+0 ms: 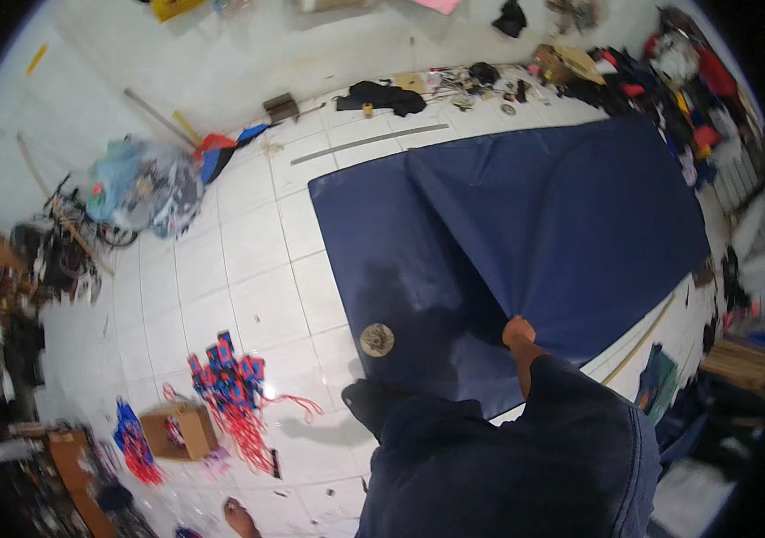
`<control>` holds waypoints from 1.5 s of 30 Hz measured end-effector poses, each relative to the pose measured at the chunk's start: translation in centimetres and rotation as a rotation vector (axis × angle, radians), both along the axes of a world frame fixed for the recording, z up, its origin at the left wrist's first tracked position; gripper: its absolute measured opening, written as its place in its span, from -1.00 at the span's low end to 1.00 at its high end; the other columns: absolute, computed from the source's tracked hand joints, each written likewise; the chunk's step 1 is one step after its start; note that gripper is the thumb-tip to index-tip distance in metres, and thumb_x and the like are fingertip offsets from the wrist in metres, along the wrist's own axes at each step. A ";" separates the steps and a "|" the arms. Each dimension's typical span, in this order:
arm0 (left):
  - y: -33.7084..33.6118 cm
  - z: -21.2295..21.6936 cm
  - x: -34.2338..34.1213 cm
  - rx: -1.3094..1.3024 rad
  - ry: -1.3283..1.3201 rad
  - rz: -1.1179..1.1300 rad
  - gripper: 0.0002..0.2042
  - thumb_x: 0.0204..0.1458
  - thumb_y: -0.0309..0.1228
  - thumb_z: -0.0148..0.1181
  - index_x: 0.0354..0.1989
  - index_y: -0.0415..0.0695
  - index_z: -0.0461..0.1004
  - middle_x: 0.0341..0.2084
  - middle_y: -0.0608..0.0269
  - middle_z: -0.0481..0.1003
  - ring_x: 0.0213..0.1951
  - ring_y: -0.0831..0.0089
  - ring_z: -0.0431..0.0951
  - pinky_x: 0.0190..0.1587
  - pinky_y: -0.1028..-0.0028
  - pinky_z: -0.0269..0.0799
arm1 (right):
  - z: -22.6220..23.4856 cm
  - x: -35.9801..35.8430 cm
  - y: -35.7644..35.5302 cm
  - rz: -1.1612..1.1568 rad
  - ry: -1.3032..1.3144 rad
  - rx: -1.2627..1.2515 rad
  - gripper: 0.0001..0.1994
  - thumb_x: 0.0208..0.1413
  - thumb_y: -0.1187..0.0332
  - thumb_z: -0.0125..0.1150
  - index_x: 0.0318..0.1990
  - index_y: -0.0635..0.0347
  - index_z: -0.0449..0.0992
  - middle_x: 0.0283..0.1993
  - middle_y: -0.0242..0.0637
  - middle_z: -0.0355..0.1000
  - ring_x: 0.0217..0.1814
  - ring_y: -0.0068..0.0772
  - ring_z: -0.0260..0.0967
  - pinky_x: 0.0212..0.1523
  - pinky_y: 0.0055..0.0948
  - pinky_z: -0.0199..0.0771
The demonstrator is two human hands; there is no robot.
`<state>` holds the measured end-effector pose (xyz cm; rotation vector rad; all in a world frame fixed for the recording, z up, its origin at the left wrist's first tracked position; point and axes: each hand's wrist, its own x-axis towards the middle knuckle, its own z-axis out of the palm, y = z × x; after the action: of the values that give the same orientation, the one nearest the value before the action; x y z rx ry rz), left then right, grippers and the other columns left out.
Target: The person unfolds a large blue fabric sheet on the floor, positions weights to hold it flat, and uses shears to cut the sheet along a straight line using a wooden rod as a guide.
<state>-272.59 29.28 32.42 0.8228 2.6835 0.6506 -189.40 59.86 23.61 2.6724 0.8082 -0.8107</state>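
Dark blue denim sleeve and torso point(526, 457) closest to camera, filling lower centre. Right hand point(518, 333) reaching out of the sleeve, fingers closed, pinching the near edge of a large navy sheet point(580, 224) and lifting it into a raised fold; creases fanning from the grip toward the far edge. Left hand out of view, state cannot be told. Navy sheet spread flat over white tiled floor point(248, 260), centre to right of view, smooth slightly glossy fabric or vinyl, rectangular, left part lying flat. Round tan disc, maybe a tape roll point(377, 340), resting on the sheet's near left corner. Dark object point(366, 401) just beside that corner, kind unclear. Small brown cardboard box point(181, 430) open on the floor lower left, red and blue contents inside; pile of red-and-blue tags with red cords point(234, 386) touching it, spilling across tiles. Bare foot of another person point(239, 517) at bottom edge. Clear plastic bag stuffed with mixed cloth point(145, 184) upper left near wall. Long grey metal strip point(369, 143) lying flat on floor beyond the sheet. Black garment point(382, 96) crumpled by far wall. Heap of coloured fabrics, red, black and white point(678, 81), upper right. Wooden stick point(643, 341) along the sheet's right near edge.
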 end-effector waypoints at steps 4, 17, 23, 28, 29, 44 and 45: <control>21.5 3.2 -4.0 0.258 -0.383 -0.357 -0.69 0.26 -0.32 0.01 0.04 -0.27 0.44 -0.32 0.26 0.46 -0.29 0.52 0.42 -0.23 0.47 0.37 | -2.4 -5.4 -3.4 0.022 -0.080 -0.051 -0.63 0.32 0.27 -0.24 0.13 0.16 0.42 0.12 -0.09 0.47 0.18 -0.06 0.44 0.15 -0.16 0.46; 42.5 -8.6 -5.7 -0.585 -0.454 -0.932 -0.84 0.21 -0.36 0.07 -0.21 -0.21 0.47 -0.40 0.25 0.51 -0.42 0.47 0.47 -0.35 0.47 0.41 | -0.6 -28.9 -0.9 -0.257 0.067 0.081 -0.64 0.29 0.30 -0.26 0.05 0.16 0.46 0.09 -0.11 0.47 0.17 -0.05 0.43 0.11 -0.11 0.44; 59.9 -11.1 -10.6 -0.664 -0.254 -1.187 -0.82 0.16 -0.37 0.11 -0.20 -0.22 0.51 -0.37 0.17 0.55 -0.43 0.40 0.52 -0.37 0.42 0.47 | -0.5 -38.9 -1.7 -0.280 -0.077 0.097 -0.69 0.19 0.35 -0.14 0.00 0.09 0.48 0.08 -0.15 0.47 0.16 -0.16 0.43 0.09 -0.12 0.41; 76.9 -11.7 -13.4 -0.505 0.174 -1.426 -0.81 0.12 -0.38 0.15 -0.19 -0.23 0.53 -0.34 0.11 0.60 -0.43 0.33 0.57 -0.38 0.37 0.51 | -1.1 -45.1 1.1 -0.415 -0.156 0.207 -0.71 0.13 0.33 -0.05 -0.02 0.06 0.50 0.06 -0.20 0.48 0.16 -0.19 0.42 0.12 -0.01 0.34; 80.0 -12.0 -13.2 -0.420 0.245 -1.472 -0.80 0.11 -0.38 0.15 -0.18 -0.23 0.54 -0.34 0.09 0.60 -0.44 0.32 0.58 -0.38 0.36 0.52 | -1.4 -46.1 1.5 -0.430 -0.182 0.241 -0.71 0.13 0.32 -0.04 -0.03 0.06 0.51 0.06 -0.20 0.48 0.17 -0.19 0.41 0.12 0.02 0.34; 75.8 -15.8 9.7 -0.968 -0.420 -1.867 -0.71 0.15 -0.38 0.14 0.04 -0.16 0.48 -0.30 0.25 0.57 -0.30 0.51 0.53 -0.26 0.48 0.43 | -13.0 -43.9 -9.2 -0.809 -0.249 0.217 -0.65 0.13 0.33 -0.02 0.07 -0.02 0.50 0.33 -0.11 0.26 0.43 0.03 0.10 0.22 0.11 0.28; 77.3 -19.3 9.4 -0.961 -0.431 -1.906 -0.72 0.14 -0.38 0.14 0.02 -0.15 0.49 -0.30 0.27 0.57 -0.31 0.51 0.54 -0.28 0.48 0.42 | -16.0 -43.6 -10.5 -0.822 -0.283 0.194 -0.64 0.12 0.34 0.00 0.09 -0.03 0.49 0.36 -0.10 0.22 0.45 0.04 0.07 0.24 0.09 0.28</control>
<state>-263.19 106.61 13.14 1.8267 0.6592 -0.7439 -232.99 49.39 7.61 3.1938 -0.3380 -0.4735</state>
